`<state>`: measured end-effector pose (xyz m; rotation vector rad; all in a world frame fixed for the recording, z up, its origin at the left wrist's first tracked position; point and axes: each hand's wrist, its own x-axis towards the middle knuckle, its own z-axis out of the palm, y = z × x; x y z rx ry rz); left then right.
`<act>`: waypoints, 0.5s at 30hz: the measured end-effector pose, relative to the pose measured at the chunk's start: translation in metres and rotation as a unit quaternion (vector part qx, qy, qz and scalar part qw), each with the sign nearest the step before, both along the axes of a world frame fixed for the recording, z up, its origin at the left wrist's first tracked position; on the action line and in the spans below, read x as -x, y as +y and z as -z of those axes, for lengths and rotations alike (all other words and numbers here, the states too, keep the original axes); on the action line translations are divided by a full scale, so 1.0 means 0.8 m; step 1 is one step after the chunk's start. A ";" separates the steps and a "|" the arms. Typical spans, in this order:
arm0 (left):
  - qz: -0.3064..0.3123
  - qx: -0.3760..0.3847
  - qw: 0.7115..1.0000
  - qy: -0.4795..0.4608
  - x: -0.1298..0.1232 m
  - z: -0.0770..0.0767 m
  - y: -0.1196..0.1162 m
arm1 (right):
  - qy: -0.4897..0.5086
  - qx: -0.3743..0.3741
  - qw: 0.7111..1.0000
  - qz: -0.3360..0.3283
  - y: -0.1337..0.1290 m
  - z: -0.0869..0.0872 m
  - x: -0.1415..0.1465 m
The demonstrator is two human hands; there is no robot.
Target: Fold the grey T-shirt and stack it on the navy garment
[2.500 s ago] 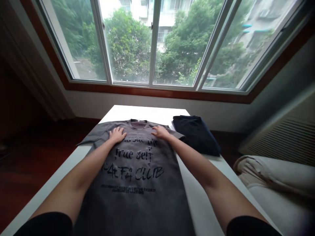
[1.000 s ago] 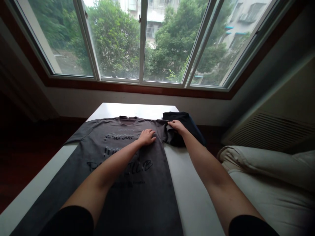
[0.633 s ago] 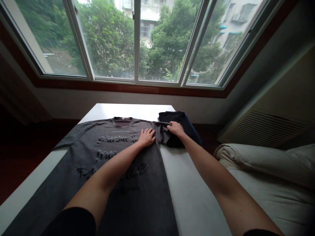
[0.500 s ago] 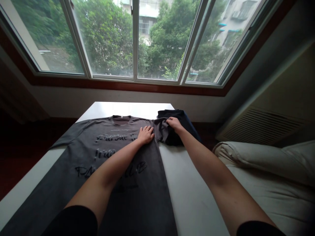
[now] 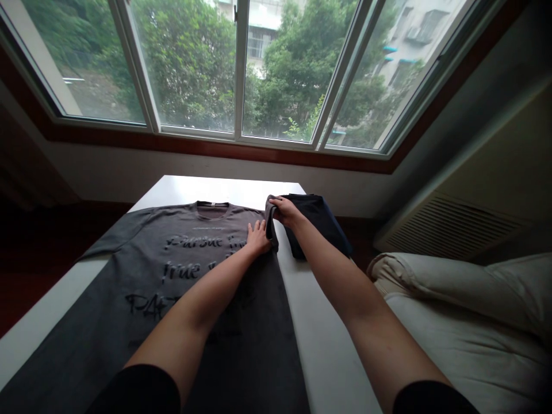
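Note:
A dark grey T-shirt (image 5: 185, 230) with black lettering lies spread on a white table (image 5: 328, 322), its collar toward the window. My left hand (image 5: 259, 237) rests on the shirt near its right shoulder, fingers spread and pressing on the cloth. Just beyond it, my right hand (image 5: 285, 210) pinches the edge of the right sleeve (image 5: 271, 221), which is lifted and bent back toward the shirt's body. The left sleeve (image 5: 116, 233) lies flat, reaching over the table's edge.
Folded dark clothes (image 5: 317, 221) lie at the table's far right corner, by my right forearm. A pale cushioned seat (image 5: 457, 328) stands to the right of the table. Beyond the far edge are a wall and a wide window (image 5: 237, 138).
My right hand has moved left with the sleeve, lifting it off the dark clothes and bending it inward. My left hand stays on the shoulder, its wrist slightly turned.

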<state>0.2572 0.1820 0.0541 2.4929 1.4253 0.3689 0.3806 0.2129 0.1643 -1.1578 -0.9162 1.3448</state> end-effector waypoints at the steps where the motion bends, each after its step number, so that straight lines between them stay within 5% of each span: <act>1: 0.002 0.001 1.000 0.003 0.004 -0.002 -0.001 | 0.000 0.002 1.000 -0.003 0.002 0.002 0.005; 8: 0.005 -0.005 1.000 -0.024 0.099 -0.022 0.028 | -0.011 0.026 1.000 -0.002 0.008 0.012 0.023; 15: -0.097 0.076 0.980 -0.155 0.161 -0.040 0.035 | -0.056 0.013 0.998 -0.016 -0.001 0.044 0.066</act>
